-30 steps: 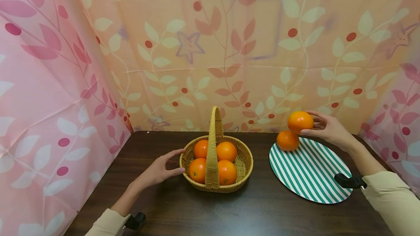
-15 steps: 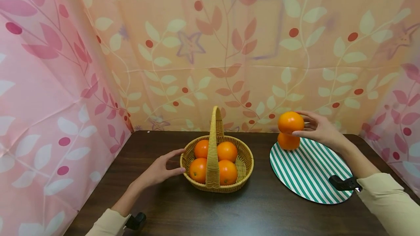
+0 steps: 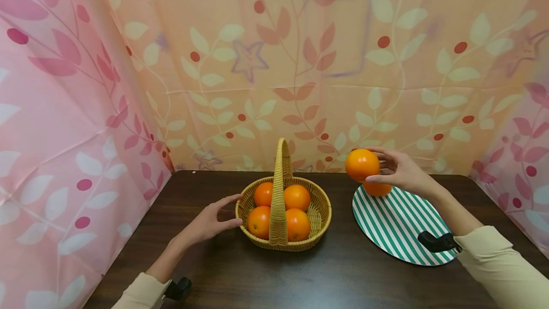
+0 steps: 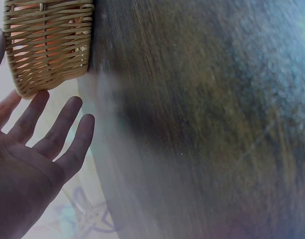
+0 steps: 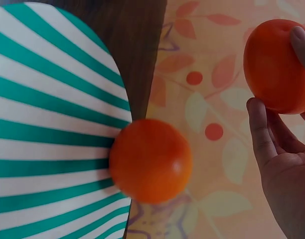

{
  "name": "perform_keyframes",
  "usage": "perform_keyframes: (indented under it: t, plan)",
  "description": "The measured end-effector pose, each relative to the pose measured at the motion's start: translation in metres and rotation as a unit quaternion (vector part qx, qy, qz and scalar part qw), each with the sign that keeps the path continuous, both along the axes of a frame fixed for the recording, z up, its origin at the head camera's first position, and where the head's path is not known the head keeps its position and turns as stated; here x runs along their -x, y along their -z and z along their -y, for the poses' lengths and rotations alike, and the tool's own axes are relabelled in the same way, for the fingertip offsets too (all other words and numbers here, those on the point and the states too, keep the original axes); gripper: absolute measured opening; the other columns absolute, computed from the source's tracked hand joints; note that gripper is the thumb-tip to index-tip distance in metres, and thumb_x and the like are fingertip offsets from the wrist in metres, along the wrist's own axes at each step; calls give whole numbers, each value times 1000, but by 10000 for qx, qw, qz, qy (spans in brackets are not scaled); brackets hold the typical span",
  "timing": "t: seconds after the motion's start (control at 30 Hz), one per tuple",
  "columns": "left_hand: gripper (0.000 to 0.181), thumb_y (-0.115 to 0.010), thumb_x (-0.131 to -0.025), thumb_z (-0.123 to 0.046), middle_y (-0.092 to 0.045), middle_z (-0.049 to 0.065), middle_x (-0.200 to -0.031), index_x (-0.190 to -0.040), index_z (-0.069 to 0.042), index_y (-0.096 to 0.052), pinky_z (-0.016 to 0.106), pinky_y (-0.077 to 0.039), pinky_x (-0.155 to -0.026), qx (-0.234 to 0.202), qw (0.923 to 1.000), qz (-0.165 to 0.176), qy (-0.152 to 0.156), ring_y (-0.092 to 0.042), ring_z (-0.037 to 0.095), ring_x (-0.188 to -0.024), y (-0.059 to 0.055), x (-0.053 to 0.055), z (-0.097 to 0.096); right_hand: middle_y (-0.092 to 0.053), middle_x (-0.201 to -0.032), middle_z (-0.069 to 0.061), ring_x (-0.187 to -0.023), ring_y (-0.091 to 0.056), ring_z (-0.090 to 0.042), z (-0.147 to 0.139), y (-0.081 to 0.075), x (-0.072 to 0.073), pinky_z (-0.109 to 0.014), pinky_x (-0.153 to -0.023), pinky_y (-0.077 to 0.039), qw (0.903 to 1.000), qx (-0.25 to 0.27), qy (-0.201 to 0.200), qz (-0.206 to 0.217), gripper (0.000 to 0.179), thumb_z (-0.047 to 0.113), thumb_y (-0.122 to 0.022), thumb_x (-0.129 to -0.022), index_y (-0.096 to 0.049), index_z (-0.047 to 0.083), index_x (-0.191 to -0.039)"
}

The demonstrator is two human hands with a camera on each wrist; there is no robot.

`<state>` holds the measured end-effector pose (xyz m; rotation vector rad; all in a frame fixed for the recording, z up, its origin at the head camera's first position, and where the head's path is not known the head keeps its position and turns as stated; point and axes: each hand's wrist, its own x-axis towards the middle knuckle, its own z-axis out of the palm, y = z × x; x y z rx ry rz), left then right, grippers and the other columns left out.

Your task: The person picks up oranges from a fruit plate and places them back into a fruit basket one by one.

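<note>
My right hand point(image 3: 401, 171) holds an orange point(image 3: 362, 165) in the air above the left rim of a green-and-white striped oval placemat point(image 3: 399, 223). In the right wrist view thumb and fingers grip that orange point(image 5: 274, 67) from its sides. A second orange point(image 3: 377, 189) rests on the placemat's far left edge, partly hidden behind the held one in the head view. My left hand point(image 3: 210, 221) has its fingers spread, fingertips at the left rim of a wicker basket point(image 3: 317, 240). Several oranges point(image 3: 297, 198) lie in the basket under its tall arched handle point(image 3: 279, 194).
Everything stands on a dark brown wooden table point(image 3: 206, 275). Behind it hangs an orange-toned curtain point(image 3: 266, 99) with leaf patterns, and a pink one point(image 3: 64, 156) is at the left. The basket handle rises across the basket's middle.
My right hand has moved left with the orange, passing in front of the one on the placemat. The left hand and the basket have stayed in place.
</note>
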<state>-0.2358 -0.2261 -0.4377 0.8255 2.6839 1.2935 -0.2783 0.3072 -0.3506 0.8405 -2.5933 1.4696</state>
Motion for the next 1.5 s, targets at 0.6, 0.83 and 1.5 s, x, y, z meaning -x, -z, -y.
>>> perform_keyframes:
  t: [0.6,0.83,1.5]
  plan:
    - [70,-77,-94,-30,-46,12,-153,-153,-10,-46,51,-51,-96,-118,9998,137,18,-47,47,-132,2,1,1,-58,-133,-16,-109,-66,-30,56,12,0,-37,-89,-56,9947,249,-971,217,74,4,-84,-84,-47,7,-149]
    - [70,-77,-93,-30,-46,10,-153,-153,-9,-46,56,-45,-103,-57,10000,10,11,-43,44,-136,3,1,1,-60,-132,-14,-109,-65,-30,74,22,-5,-42,-90,-56,9905,285,-1292,370,77,5,-85,-83,-46,4,-149]
    - [68,-76,-94,-26,-47,15,-152,-152,-3,-46,57,-46,-100,-191,9996,-130,138,-44,45,-134,3,0,0,-61,-131,-4,-111,-65,-21,101,43,-18,-35,-88,-57,9891,-305,-1439,58,78,20,-89,-81,-49,13,-148]
